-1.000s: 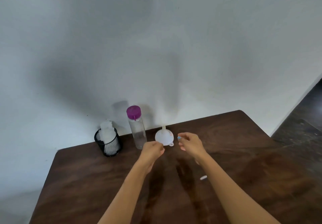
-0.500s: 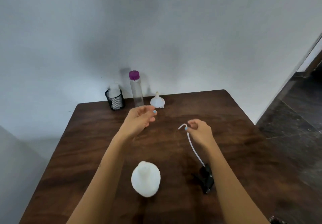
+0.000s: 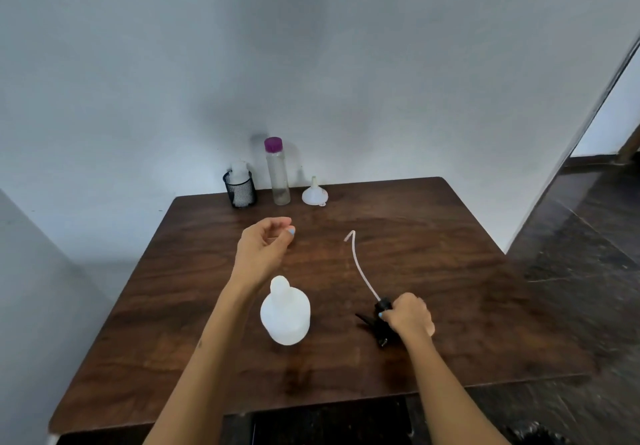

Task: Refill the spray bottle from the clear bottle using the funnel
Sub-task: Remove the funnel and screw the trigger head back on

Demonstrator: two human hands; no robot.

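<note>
White spray bottle (image 3: 285, 316) stands uncapped on the surface (image 3: 433, 236), ready for filling; right hand (image 3: 410, 316) grips its black sprayer head (image 3: 379, 323) aside, left hand (image 3: 265, 247) hovers loosely curled, empty, short of funnel (image 3: 314, 195) and clear bottle (image 3: 277, 172).

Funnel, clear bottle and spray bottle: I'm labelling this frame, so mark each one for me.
funnel (image 3: 314, 196), head view, on its white cone.
clear bottle (image 3: 279, 178), head view, mid-body, below the purple cap.
spray bottle (image 3: 286, 316), head view, on its white shoulder.
</note>
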